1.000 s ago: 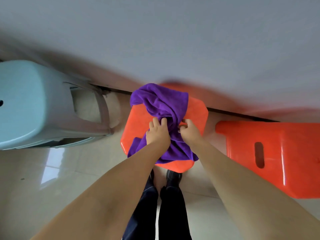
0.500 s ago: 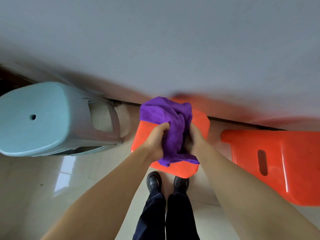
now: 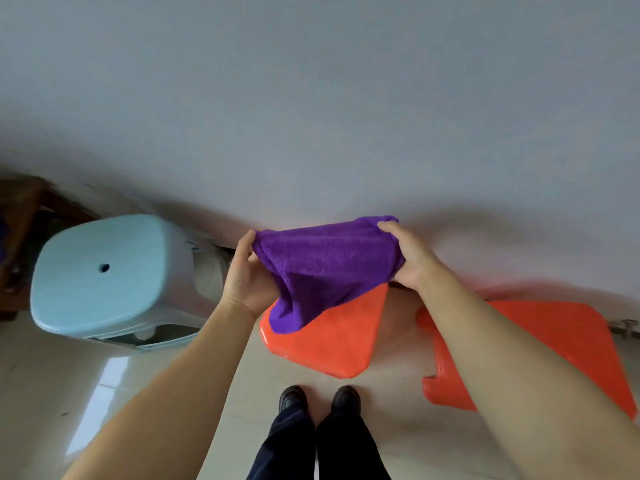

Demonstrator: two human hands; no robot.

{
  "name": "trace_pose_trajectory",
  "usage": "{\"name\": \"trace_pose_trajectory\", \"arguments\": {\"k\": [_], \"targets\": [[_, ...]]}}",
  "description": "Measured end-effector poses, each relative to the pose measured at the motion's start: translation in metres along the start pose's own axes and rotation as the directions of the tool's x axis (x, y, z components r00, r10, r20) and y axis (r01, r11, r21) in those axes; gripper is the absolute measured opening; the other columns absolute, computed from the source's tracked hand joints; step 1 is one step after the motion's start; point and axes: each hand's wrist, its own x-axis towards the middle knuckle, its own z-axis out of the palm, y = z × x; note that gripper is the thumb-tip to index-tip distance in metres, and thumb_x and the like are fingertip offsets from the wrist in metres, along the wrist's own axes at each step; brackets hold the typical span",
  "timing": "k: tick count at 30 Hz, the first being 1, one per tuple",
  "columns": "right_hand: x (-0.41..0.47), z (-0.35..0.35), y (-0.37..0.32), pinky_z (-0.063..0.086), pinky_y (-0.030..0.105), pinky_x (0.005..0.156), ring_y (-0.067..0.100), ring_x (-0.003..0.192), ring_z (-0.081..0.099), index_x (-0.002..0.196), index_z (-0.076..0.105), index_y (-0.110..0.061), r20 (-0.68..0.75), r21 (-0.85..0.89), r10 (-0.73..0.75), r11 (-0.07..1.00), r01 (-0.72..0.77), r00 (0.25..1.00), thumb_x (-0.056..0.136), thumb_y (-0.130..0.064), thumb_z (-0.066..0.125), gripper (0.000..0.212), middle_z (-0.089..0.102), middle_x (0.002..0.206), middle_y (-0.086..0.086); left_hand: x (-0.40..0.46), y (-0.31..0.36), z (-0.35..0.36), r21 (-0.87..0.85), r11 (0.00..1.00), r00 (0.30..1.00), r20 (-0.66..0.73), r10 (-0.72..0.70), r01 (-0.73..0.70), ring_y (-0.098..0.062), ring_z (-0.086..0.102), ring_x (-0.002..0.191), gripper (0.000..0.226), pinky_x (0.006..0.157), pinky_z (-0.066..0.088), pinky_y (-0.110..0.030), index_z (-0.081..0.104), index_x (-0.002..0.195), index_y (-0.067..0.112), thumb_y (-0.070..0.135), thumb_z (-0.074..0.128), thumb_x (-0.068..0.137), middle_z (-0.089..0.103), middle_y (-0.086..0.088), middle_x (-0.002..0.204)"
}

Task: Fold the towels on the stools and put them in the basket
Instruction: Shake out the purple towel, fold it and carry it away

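Purple towel [image 3: 325,268] hangs stretched between both hands above the middle orange stool [image 3: 332,341]. Left hand [image 3: 247,277] pinches its left corner, palm up; right hand [image 3: 410,261] pinches the far right corner, both forearms reaching forward.

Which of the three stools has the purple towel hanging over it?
The middle orange stool, straight ahead of the person's shoes. The purple towel, stretched between left hand and right hand, dangles above it. The light blue stool and the other orange stool stand aside, bare.
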Motion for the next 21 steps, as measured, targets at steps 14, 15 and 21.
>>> {"name": "trace_pose_trajectory", "arguments": {"k": [14, 15, 21], "targets": [[-0.091, -0.003, -0.086, 0.051, 0.030, 0.070, 0.018, 0.074, 0.062, 0.082, 0.060, -0.011, -0.171, 0.049, -0.316, 0.943, 0.328, 0.933, 0.091, -0.011, 0.054, 0.011, 0.064, 0.080, 0.006, -0.037, 0.073, 0.036, 0.312, 0.939, 0.963, -0.261, -0.064, 0.147, -0.024, 0.057, 0.076, 0.020, 0.079, 0.047, -0.036, 0.058, 0.073, 0.010, 0.016, 0.050, 0.091, 0.064, -0.007, 0.066], [-0.104, 0.000, -0.095, 0.052, 0.030, 0.069, 0.018, 0.073, 0.062, 0.082, 0.061, -0.011, -0.177, 0.006, -0.338, 0.939, 0.345, 0.924, 0.090, -0.011, 0.056, 0.010, 0.066, 0.078, 0.006, -0.048, 0.081, 0.042, 0.327, 0.936, 0.967, -0.249, -0.046, 0.129, -0.025, 0.056, 0.076, 0.020, 0.081, 0.046, -0.037, 0.057, 0.075, 0.009, 0.015, 0.048, 0.092, 0.063, -0.008, 0.074], [-0.122, -0.011, -0.116, 0.047, 0.016, 0.038, 0.008, 0.035, 0.057, 0.069, 0.058, -0.011, -0.219, -0.270, -0.310, 0.930, 0.248, 0.925, 0.090, -0.005, 0.056, 0.021, 0.060, 0.040, -0.004, -0.066, 0.106, 0.051, 0.172, 0.981, 0.944, -0.299, 0.136, -0.086, -0.016, 0.048, 0.065, 0.020, 0.073, 0.042, -0.032, 0.043, 0.073, 0.015, 0.019, 0.041, 0.092, 0.045, 0.002, 0.068]]}}
